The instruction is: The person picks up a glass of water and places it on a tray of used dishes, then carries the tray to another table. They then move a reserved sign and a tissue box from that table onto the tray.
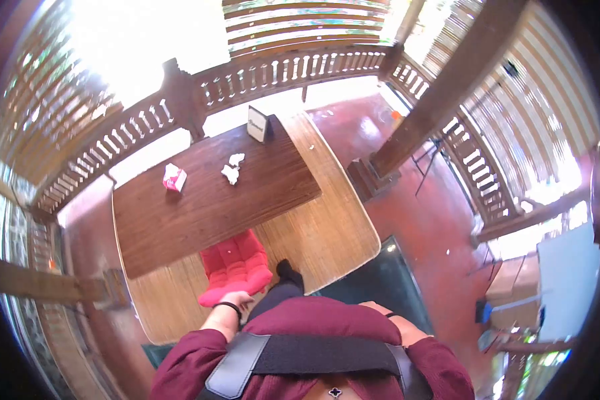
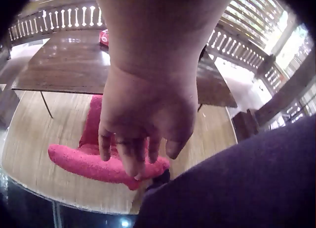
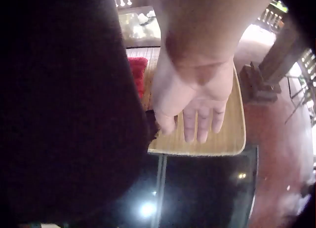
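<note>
My left hand (image 1: pixel 237 301) hangs over the edge of a red padded floor chair (image 1: pixel 237 263), its fingers pointing down and loosely bent. In the left wrist view, those fingers (image 2: pixel 129 159) overlap the chair's thick red edge (image 2: pixel 94 164). The right hand (image 3: pixel 197 102) hangs beside the dark-clothed leg with its fingers straight and holds nothing. Only part of that hand shows in the head view, at the shirt's side. A dark wooden table (image 1: pixel 210 213) stands in front of the chair and covers its far end.
On the table are a red-and-white pack (image 1: pixel 174 179), crumpled white tissues (image 1: pixel 231 173) and a small framed sign (image 1: pixel 257 125). Beneath lies a light wooden platform (image 1: pixel 340 227), with a dark glossy step (image 1: pixel 380 280) along its near edge. A thick post (image 1: pixel 440 93) rises at the right.
</note>
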A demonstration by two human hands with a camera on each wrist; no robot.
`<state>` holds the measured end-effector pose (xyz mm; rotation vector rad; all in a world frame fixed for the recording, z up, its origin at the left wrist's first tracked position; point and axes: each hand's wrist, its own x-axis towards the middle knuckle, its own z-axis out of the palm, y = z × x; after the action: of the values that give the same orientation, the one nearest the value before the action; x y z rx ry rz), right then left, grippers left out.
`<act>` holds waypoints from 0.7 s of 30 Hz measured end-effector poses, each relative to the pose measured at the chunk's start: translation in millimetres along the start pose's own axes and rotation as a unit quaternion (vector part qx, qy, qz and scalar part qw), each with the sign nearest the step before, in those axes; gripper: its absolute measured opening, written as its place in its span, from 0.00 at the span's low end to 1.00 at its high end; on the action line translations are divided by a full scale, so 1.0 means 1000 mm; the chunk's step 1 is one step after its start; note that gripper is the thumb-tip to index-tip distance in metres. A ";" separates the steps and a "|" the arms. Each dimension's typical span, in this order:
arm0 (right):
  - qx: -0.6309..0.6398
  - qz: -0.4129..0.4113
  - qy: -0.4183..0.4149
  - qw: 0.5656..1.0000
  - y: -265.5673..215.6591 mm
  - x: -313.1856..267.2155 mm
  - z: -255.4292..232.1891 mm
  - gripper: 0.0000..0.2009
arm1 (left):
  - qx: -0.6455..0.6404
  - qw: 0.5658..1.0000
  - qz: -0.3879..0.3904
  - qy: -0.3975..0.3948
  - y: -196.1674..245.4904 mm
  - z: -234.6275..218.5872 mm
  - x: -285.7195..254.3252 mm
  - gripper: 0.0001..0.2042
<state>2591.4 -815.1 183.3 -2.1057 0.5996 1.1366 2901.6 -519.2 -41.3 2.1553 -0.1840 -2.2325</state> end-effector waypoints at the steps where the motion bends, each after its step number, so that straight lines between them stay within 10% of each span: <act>1: -0.060 0.015 -0.036 0.997 0.012 0.021 -0.026 0.14 | 0.012 0.998 0.032 0.049 0.033 -0.012 -0.070 0.16; 5: -0.259 0.069 0.005 0.963 0.048 0.131 -0.112 0.12 | 0.079 0.948 0.215 0.219 0.049 -0.080 -0.038 0.13; 8: -0.228 0.095 0.051 0.968 0.065 0.212 -0.168 0.14 | -0.095 0.888 0.162 0.419 0.072 -0.093 -0.073 0.13; 14: -0.172 -0.116 0.024 0.978 -0.055 0.299 -0.299 0.15 | 0.121 0.961 0.222 0.113 0.112 -0.108 -0.080 0.17; 16: -0.111 -0.198 0.059 0.972 -0.071 0.355 -0.335 0.15 | 0.024 0.949 0.287 0.126 0.098 -0.115 -0.028 0.17; 19: -0.036 -0.181 0.121 0.975 -0.118 0.413 -0.398 0.15 | 0.090 0.977 0.146 0.127 0.185 -0.190 -0.119 0.14; 21: -0.008 -0.197 0.180 0.964 -0.144 0.454 -0.436 0.15 | 0.015 0.930 0.220 0.295 0.214 -0.230 -0.112 0.14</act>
<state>3160.0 -1074.2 20.4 -2.3290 0.3046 0.5438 3123.1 -734.2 85.3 2.3838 -0.6016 -1.2954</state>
